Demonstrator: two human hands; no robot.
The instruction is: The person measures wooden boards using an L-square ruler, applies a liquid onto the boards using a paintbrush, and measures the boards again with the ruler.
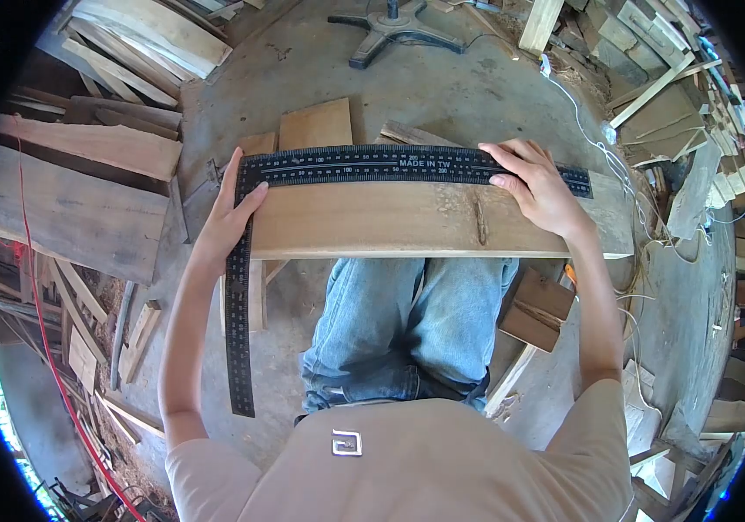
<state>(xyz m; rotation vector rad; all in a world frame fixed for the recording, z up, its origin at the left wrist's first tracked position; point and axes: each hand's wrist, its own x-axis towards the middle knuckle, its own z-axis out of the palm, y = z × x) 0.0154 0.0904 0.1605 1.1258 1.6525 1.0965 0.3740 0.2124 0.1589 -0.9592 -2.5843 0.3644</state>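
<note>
A black framing square point(355, 167) with white scale marks and the words "MADE IN TW" lies along the far side of a pale wooden board point(372, 222). Its other leg hangs over the board's left end, pointing toward me. My left hand point(226, 217) is closed around the square's corner, thumb on top and fingers along the outer edge. Near the other end, my right hand point(540, 187) pinches the long leg, with fingertips at both its edges. The board lies crosswise in front of my knees, and a dark knot or crack shows toward its right side.
A small brown wooden block point(538, 309) is below the board, right of my legs. Stacked planks point(77, 196) stand at left, near a red cable point(42, 322). White cords point(612, 157) and scrap wood lie at right. A dark stand base point(390, 35) rests on the floor ahead.
</note>
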